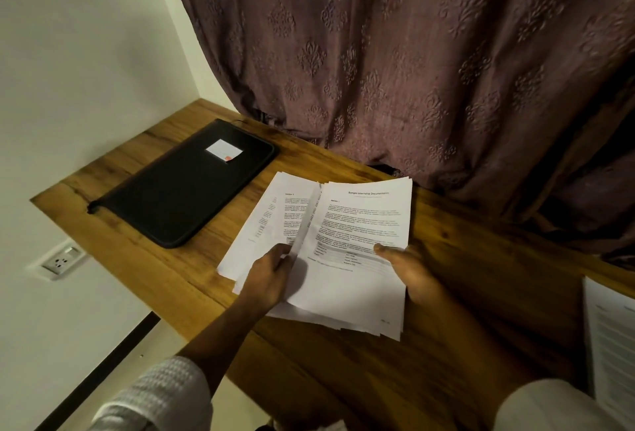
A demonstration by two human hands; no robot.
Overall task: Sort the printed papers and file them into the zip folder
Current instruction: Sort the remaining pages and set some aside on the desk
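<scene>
Wooden desk point(464, 258), fanned white printed papers point(360, 224), left grip point(271, 276) and right grip point(409, 269) pinching them

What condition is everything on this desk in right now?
Zip folder: looks closed, lying flat on the desk.
Stack of papers: fanned out, upper sheets lifted, held by both hands.
Left hand: grips the left edge of the upper sheets.
Right hand: holds the stack, thumb on top.
Separate sheet: at the desk's right edge, untouched.
Curtain: drawn.
</scene>
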